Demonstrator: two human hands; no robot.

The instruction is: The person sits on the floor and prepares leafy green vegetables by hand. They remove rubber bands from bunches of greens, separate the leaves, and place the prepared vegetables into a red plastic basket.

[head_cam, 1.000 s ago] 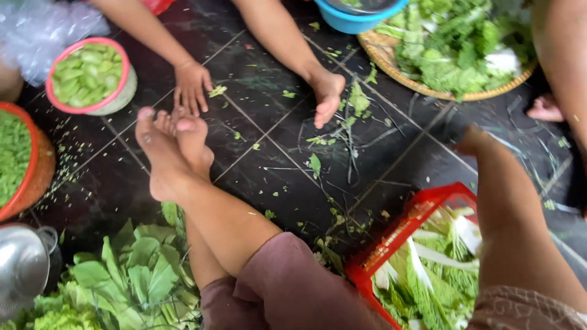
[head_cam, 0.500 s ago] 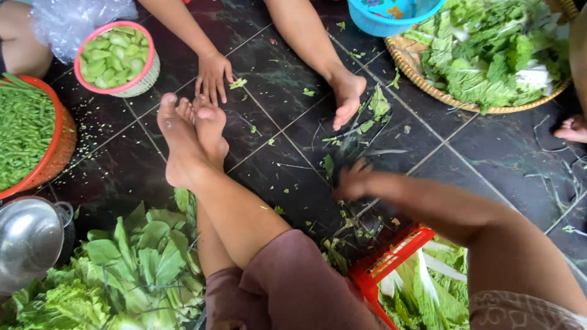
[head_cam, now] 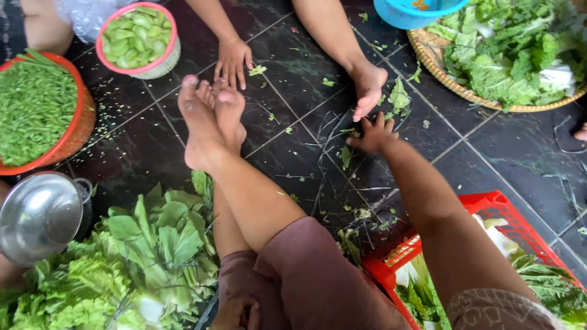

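My right hand (head_cam: 373, 134) reaches out low over the dark tiled floor (head_cam: 140, 146). Its fingers are spread and hold nothing. It lies among leaf scraps and thin stems (head_cam: 342, 156), just below another person's hand (head_cam: 369, 88) that rests on the floor. That person's other hand (head_cam: 232, 60) touches the floor by my crossed bare feet (head_cam: 211, 122). My left hand (head_cam: 235, 313) shows only partly at the bottom edge, against my brown shorts; its grip is unclear.
A red crate (head_cam: 489, 205) of greens sits under my right forearm. A pile of lettuce leaves (head_cam: 140, 256) and a metal colander (head_cam: 40, 217) lie left. There is an orange basket of cut beans (head_cam: 82, 128), a pink bowl (head_cam: 165, 61), a woven tray of greens (head_cam: 452, 88) and a blue bowl (head_cam: 409, 18).
My right hand has travelled from over the red crate forward and left to the scraps near the other person's hand. The view tilted down and back.
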